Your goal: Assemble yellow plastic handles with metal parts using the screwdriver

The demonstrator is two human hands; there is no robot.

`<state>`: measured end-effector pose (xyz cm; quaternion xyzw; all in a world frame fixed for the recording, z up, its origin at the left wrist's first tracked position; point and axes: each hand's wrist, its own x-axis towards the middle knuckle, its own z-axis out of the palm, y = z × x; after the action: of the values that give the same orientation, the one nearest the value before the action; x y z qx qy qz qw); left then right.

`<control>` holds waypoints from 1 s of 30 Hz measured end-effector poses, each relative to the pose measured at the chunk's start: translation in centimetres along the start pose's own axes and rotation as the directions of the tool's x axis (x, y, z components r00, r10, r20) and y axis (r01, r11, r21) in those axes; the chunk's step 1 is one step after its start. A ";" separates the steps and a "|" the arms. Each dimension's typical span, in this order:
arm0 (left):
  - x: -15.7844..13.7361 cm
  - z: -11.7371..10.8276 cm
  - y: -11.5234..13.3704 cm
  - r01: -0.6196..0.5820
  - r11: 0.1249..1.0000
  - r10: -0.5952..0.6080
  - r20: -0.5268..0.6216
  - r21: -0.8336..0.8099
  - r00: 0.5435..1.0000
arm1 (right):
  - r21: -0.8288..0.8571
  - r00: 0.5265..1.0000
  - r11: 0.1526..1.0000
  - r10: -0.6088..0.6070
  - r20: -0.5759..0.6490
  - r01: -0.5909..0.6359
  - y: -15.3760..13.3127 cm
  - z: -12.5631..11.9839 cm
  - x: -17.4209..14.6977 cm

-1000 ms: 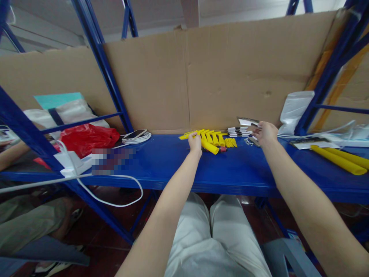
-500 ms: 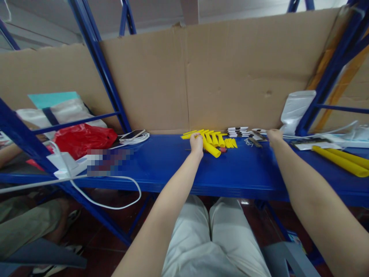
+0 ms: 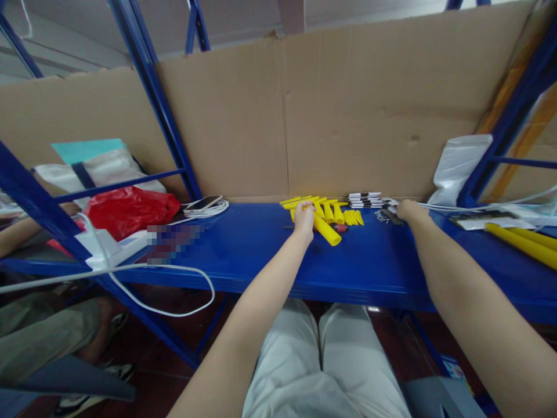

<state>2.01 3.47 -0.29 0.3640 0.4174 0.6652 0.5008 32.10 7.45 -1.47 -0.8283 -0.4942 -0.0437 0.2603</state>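
My left hand (image 3: 304,219) is closed around a yellow tube (image 3: 327,231), whose open end points toward me and to the right. Behind it, several more yellow tubes (image 3: 329,210) lie side by side on the blue bench (image 3: 256,249). At the right, my right hand (image 3: 411,211) is closed, its fingers curled down at some dark flat pieces (image 3: 392,218); what is between the fingertips is hidden. Small silvery parts (image 3: 381,215) lie just left of that hand. Yellow flat pieces (image 3: 353,217) fan out between the hands, near a red-handled tool (image 3: 342,228).
White-and-black folded pieces (image 3: 364,200) are stacked by the cardboard wall (image 3: 226,128). Longer yellow tubes (image 3: 522,241) lie at the far right. A phone (image 3: 203,203) rests on a coiled white cable; a red bag (image 3: 130,212) and a power strip (image 3: 130,247) are left.
My right hand has moved left and down onto the dark pieces. My left hand keeps its hold on the yellow tube. The whole view has shifted slightly.
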 end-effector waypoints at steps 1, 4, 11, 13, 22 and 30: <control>-0.1 0.0 0.0 -0.003 1.000 0.003 0.004 0.001 1.000 | -0.065 0.998 0.997 0.048 0.041 -0.045 -0.1 -0.3 -0.2; -0.2 0.1 0.1 -0.007 1.000 0.007 0.010 -0.001 1.000 | -0.198 0.990 0.978 0.091 0.109 -0.068 -0.3 -1.1 -0.9; -0.2 0.2 0.1 0.044 0.999 -0.044 -0.005 -0.013 0.999 | -0.250 0.995 0.965 -0.065 0.074 0.081 -0.3 -1.7 -1.0; -0.3 0.2 0.4 0.055 0.997 -0.055 -0.011 -0.053 0.998 | -0.247 0.980 0.953 -0.143 0.137 0.173 -0.8 -2.1 -0.9; -1.7 -0.5 2.2 0.419 0.892 -0.347 0.339 -0.169 0.874 | -0.367 0.911 0.849 -0.275 0.307 0.380 -5.9 -4.8 -3.8; -0.9 -1.0 2.6 0.578 0.812 -0.498 0.610 0.079 0.616 | 0.101 0.653 0.678 -0.731 0.198 0.728 -8.6 -3.8 -8.9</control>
<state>0.39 2.04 1.66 0.3820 0.2817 0.3562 0.8049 21.06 1.73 2.18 -0.5580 -0.8110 -0.0483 0.1691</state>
